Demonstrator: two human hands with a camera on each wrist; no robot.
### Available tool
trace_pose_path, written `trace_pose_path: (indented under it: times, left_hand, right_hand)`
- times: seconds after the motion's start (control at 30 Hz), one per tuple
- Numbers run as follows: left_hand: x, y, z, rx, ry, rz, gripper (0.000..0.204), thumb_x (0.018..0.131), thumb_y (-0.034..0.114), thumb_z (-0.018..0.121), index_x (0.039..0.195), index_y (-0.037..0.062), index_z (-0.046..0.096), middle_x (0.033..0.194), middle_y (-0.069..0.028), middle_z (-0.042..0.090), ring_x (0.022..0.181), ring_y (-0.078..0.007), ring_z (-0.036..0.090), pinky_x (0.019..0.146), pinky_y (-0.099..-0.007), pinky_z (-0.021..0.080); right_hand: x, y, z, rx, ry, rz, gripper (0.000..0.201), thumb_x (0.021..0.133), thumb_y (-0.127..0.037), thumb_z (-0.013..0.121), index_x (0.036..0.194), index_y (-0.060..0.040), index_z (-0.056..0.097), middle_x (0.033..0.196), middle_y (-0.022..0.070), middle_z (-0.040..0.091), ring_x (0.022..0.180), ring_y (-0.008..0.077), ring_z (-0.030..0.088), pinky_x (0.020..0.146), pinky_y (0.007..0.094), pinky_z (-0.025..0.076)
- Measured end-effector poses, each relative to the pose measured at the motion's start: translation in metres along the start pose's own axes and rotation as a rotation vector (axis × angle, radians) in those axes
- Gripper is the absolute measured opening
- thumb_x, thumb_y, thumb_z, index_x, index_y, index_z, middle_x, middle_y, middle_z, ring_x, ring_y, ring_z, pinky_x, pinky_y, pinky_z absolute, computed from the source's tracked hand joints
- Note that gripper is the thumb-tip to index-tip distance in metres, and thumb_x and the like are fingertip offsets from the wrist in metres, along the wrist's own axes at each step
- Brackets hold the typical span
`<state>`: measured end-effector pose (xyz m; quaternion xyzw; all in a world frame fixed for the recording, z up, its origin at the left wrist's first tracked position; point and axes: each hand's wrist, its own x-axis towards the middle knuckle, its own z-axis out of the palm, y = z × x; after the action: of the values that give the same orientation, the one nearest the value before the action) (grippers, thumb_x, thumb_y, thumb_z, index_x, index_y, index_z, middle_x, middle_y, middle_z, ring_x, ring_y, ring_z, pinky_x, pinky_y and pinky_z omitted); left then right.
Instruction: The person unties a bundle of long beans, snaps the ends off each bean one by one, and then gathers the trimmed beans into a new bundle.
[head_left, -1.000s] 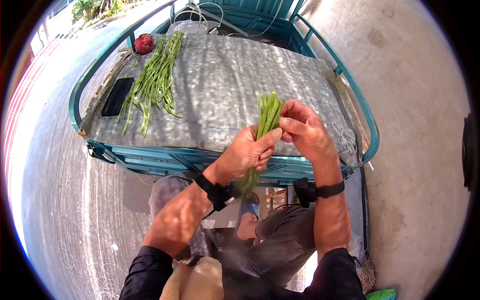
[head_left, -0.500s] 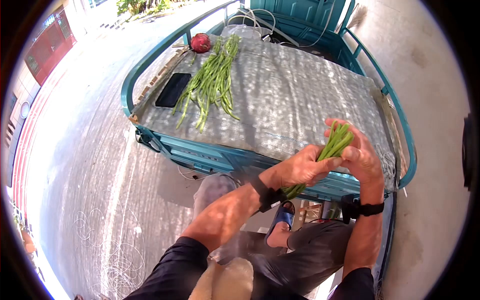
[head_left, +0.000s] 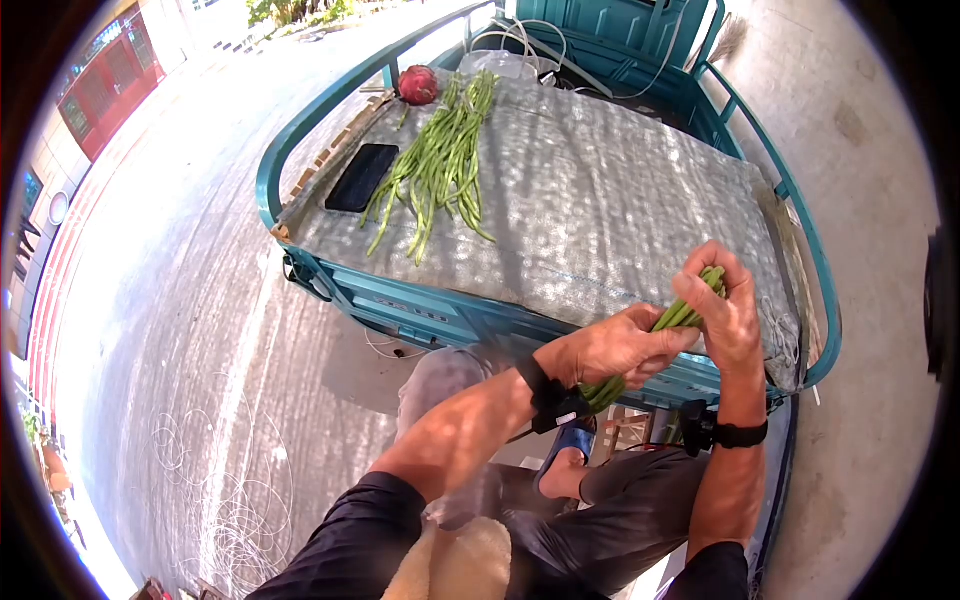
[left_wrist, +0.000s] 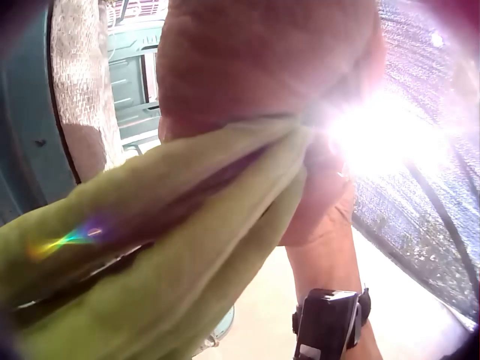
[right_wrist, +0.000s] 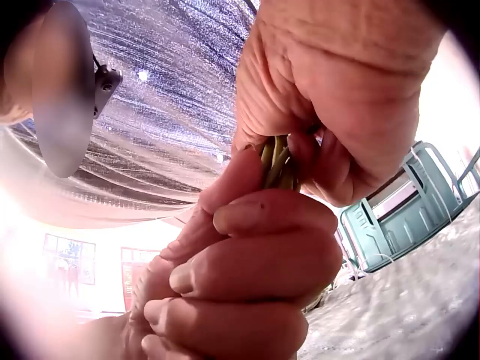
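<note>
A bunch of long green beans (head_left: 676, 316) slants through my left hand (head_left: 622, 350), whose fingers curl round its middle. At the upper end, my right hand (head_left: 730, 315) bends its fingers and thumb over the tips. In the right wrist view the bean ends (right_wrist: 277, 165) show in the small gap between the two hands, the right thumb and fingers pinching them. Close to the left wrist camera, the lower beans (left_wrist: 202, 225) stretch out below the palm. More long beans (head_left: 440, 165) lie spread on the grey woven sheet (head_left: 600, 180).
Beside the loose beans lie a black phone (head_left: 362, 178) and a red dragon fruit (head_left: 418, 85). The sheet covers the bed of a teal cart, bordered by rails (head_left: 290, 140). White tubing (head_left: 515, 40) and clear plastic are at the back. Thin wire (head_left: 240, 500) coils on the ground.
The head view has swung left, so the cart appears farther right. My right hand has gone from the side of the bunch to curling over its upper end. My left hand keeps its grip.
</note>
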<state>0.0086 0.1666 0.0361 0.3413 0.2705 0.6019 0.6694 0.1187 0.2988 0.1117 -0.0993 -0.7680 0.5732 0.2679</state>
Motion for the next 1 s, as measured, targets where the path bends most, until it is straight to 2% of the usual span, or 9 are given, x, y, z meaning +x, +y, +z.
trace_pose_path:
  times: [0.23,0.33,0.43,0.53,0.63,0.73,0.77,0.87,1.0]
  left_hand:
    - [0.001,0.011,0.007,0.168,0.12,0.044,0.041,0.098,0.041,0.08,0.109,0.0071,0.06,0.072,0.0042,0.054,0.055,-0.0041,0.052,0.05,-0.0217,0.044]
    - [0.008,0.01,0.004,0.201,0.091,0.051,0.053,0.103,0.056,0.067,0.121,0.0061,0.061,0.081,0.0005,0.062,0.059,-0.0064,0.06,0.054,-0.0205,0.051]
    - [0.01,0.007,-0.001,0.037,0.077,0.039,0.069,0.108,0.067,0.044,0.131,0.0038,0.062,0.091,-0.0074,0.072,0.071,-0.0156,0.073,0.066,-0.0268,0.063]
    - [0.019,-0.002,-0.017,0.038,0.067,0.075,0.071,0.107,0.067,0.045,0.128,0.0012,0.062,0.093,-0.0111,0.073,0.074,-0.0208,0.074,0.072,-0.0332,0.065]
    - [0.018,0.002,-0.019,0.143,0.037,0.178,0.068,0.108,0.064,0.048,0.127,0.0001,0.061,0.095,-0.0109,0.072,0.083,-0.0204,0.074,0.081,-0.0336,0.064]
    - [0.013,0.008,-0.017,0.321,0.048,0.259,0.063,0.108,0.059,0.054,0.126,-0.0008,0.061,0.096,-0.0104,0.071,0.092,-0.0194,0.073,0.087,-0.0327,0.062]
    - [0.01,0.011,-0.019,0.291,0.005,0.242,0.056,0.109,0.051,0.058,0.127,-0.0026,0.061,0.101,-0.0106,0.072,0.098,-0.0177,0.072,0.093,-0.0312,0.058]
    - [0.001,0.022,-0.017,0.519,0.037,0.184,0.053,0.106,0.042,0.064,0.131,-0.0051,0.06,0.108,-0.0124,0.073,0.101,-0.0175,0.071,0.097,-0.0315,0.056]
    - [-0.001,0.026,-0.018,0.792,0.068,0.216,0.053,0.097,0.029,0.072,0.133,-0.0069,0.059,0.112,-0.013,0.075,0.106,-0.0187,0.07,0.101,-0.0331,0.053]
  right_hand:
    - [0.006,0.009,-0.011,-0.154,0.07,0.015,0.025,0.094,-0.02,0.082,0.087,-0.009,0.061,0.072,-0.008,0.051,0.065,0.0022,0.048,0.055,0.0223,0.035]
    - [0.006,0.012,-0.019,-0.058,0.093,0.096,0.025,0.097,-0.023,0.081,0.09,-0.0091,0.061,0.072,-0.0067,0.054,0.063,0.0017,0.053,0.051,0.0204,0.037]
    - [0.005,0.015,-0.026,-0.019,0.056,0.089,0.024,0.099,-0.024,0.079,0.093,-0.0092,0.061,0.071,-0.0059,0.057,0.06,0.0019,0.056,0.047,0.0191,0.037]
    - [0.005,0.017,-0.021,0.014,0.016,0.087,0.024,0.1,-0.025,0.078,0.091,-0.0099,0.062,0.07,-0.0072,0.055,0.06,0.0008,0.052,0.047,0.0196,0.035]
    - [0.006,0.021,-0.024,-0.166,-0.003,0.024,0.025,0.1,-0.026,0.078,0.089,-0.0105,0.062,0.07,-0.0085,0.053,0.059,-0.0003,0.048,0.047,0.0203,0.033]
    - [0.006,0.019,-0.024,-0.147,-0.062,-0.018,0.025,0.1,-0.026,0.079,0.088,-0.0114,0.062,0.071,-0.0095,0.051,0.059,-0.0016,0.044,0.047,0.0203,0.03]
    - [0.006,0.015,-0.022,-0.132,-0.055,0.001,0.024,0.096,-0.024,0.081,0.086,-0.0096,0.064,0.07,-0.0077,0.053,0.061,0.0007,0.049,0.049,0.0221,0.036]
    - [0.006,0.02,-0.024,-0.234,-0.039,0.031,0.023,0.101,-0.023,0.077,0.092,-0.0108,0.06,0.072,-0.0103,0.049,0.058,-0.0016,0.039,0.048,0.021,0.026]
    - [0.01,0.027,-0.023,-0.398,-0.141,-0.118,0.023,0.099,-0.023,0.078,0.091,-0.0079,0.062,0.073,-0.0072,0.051,0.063,0.0009,0.044,0.051,0.0225,0.033]
